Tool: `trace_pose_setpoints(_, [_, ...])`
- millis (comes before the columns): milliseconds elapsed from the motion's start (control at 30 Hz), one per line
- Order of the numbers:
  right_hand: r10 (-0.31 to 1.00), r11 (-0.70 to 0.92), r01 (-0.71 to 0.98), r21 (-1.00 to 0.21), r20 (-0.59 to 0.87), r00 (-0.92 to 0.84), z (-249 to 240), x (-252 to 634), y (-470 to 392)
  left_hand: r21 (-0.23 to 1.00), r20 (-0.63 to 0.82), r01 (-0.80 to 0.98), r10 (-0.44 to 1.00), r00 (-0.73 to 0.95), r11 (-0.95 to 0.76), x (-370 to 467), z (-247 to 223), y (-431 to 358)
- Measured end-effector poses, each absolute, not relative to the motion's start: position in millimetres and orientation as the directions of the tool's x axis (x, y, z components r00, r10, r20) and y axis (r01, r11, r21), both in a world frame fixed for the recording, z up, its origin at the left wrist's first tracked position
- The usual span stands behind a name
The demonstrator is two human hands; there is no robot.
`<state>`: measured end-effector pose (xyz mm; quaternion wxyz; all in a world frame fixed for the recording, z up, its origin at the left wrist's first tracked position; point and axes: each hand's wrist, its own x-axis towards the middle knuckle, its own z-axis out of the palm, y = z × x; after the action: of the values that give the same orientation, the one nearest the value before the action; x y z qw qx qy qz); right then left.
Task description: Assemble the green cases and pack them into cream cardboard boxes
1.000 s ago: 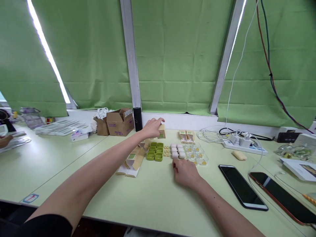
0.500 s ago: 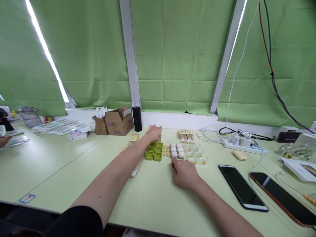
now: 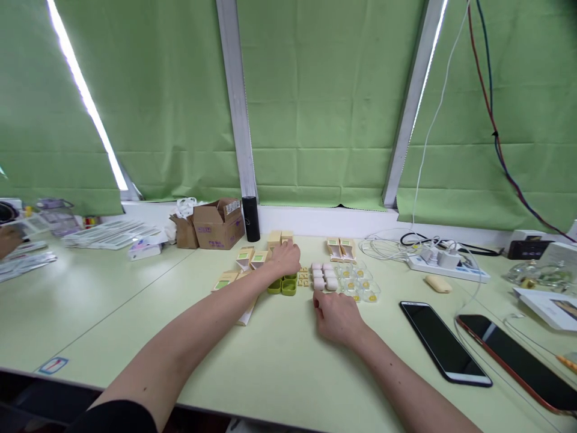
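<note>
My left hand is over the back of the green square cups; its fingertips are hidden, so I cannot tell what they touch. Curled on the table, my right hand rests just in front of the pale pink blocks, and nothing shows in it. Small yellowish squares lie between cups and blocks. Clear cups with yellow bits stand to the right of the blocks. Open cream boxes are left of my left hand, more boxes behind it, and a pair at the back.
Two phones lie at the right, below a power strip with tangled white cables and a beige oval object. A cardboard box and black cylinder stand at the back. Another person's hand shows far left.
My left hand has come back toward me from the rear boxes and now covers part of the green cups. The boxes behind show more. My right hand has stayed in place.
</note>
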<state>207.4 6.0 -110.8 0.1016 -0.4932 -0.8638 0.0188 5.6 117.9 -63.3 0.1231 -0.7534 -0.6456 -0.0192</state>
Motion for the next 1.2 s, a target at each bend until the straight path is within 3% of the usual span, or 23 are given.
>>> trace_pose_setpoints(1200, [0.865, 0.502, 0.854, -0.135, 0.105, -0.491, -107.9, 207.1, 5.4, -0.032, 0.15, 0.999, 0.988, 0.036, -0.031, 1.0, -78.4, 140.1])
